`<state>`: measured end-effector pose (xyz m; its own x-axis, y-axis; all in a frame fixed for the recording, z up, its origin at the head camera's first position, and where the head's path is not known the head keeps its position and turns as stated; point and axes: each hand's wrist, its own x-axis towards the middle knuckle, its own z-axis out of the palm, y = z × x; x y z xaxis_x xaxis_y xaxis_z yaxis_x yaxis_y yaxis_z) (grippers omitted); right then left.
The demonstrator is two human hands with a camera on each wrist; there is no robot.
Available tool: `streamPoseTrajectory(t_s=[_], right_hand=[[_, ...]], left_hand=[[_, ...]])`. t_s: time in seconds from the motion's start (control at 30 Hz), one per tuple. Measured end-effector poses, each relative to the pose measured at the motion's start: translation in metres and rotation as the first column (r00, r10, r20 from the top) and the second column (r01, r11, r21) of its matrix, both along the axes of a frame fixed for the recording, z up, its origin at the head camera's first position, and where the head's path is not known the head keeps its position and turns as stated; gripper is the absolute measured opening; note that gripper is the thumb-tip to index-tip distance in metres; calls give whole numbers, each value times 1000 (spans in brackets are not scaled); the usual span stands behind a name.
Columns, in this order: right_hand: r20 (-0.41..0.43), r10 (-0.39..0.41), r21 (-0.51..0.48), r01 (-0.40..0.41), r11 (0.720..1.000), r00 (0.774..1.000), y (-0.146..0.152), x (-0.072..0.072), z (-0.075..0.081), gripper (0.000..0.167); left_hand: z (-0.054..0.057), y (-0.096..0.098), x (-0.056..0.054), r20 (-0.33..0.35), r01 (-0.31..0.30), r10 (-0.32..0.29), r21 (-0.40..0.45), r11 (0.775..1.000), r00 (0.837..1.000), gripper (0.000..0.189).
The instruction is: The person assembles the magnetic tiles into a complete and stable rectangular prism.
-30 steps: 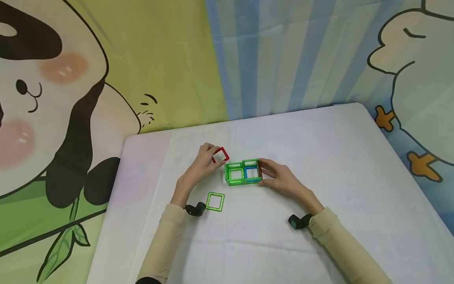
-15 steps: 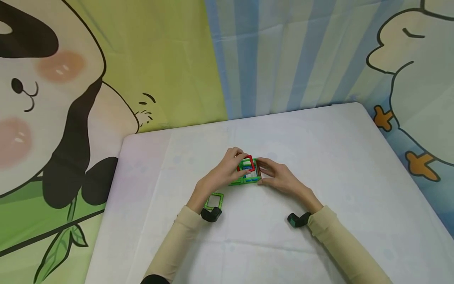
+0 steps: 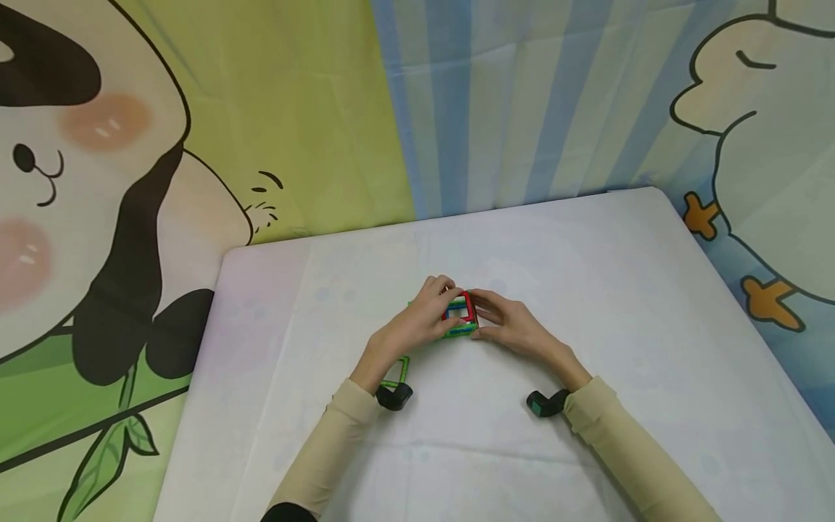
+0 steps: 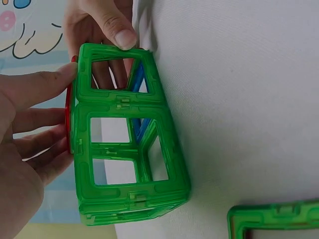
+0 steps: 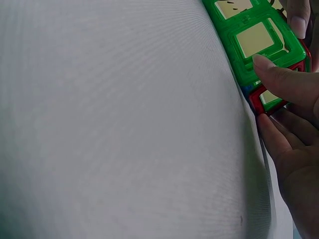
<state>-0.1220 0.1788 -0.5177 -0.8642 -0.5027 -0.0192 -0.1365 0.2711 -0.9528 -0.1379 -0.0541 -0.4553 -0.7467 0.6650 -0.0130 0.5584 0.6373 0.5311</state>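
A small box of magnetic tiles (image 4: pixel 127 191), mostly green with a blue tile (image 4: pixel 143 127) inside, stands on the table. My left hand (image 3: pixel 417 322) holds a red square magnetic tile (image 4: pixel 69 112) flat against the box's top, at its right half. At the box's right end my right hand (image 3: pixel 518 326) grips it, thumb on the near green side (image 5: pixel 256 42) and other fingers around the end, where another red tile (image 5: pixel 256 102) shows. The left hand hides the box's left half in the head view.
A loose green square tile (image 3: pixel 404 371) lies on the white table (image 3: pixel 470 442), partly behind the left wrist and its black camera (image 3: pixel 394 396). A printed cloth backdrop (image 3: pixel 313 130) rises behind the table's far edge.
My left hand has carried the red tile rightwards and down onto the top of the box. The right hand has kept its grip at the right end.
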Motion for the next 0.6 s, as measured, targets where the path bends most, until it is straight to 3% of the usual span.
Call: streamPoseTrajectory(t_s=[0.6], right_hand=[[-15,0,1,0,1000,1000,-1,-1,-2,76]], left_hand=[[-7,-2,3,-40,4,-3,27,1000,999,44]])
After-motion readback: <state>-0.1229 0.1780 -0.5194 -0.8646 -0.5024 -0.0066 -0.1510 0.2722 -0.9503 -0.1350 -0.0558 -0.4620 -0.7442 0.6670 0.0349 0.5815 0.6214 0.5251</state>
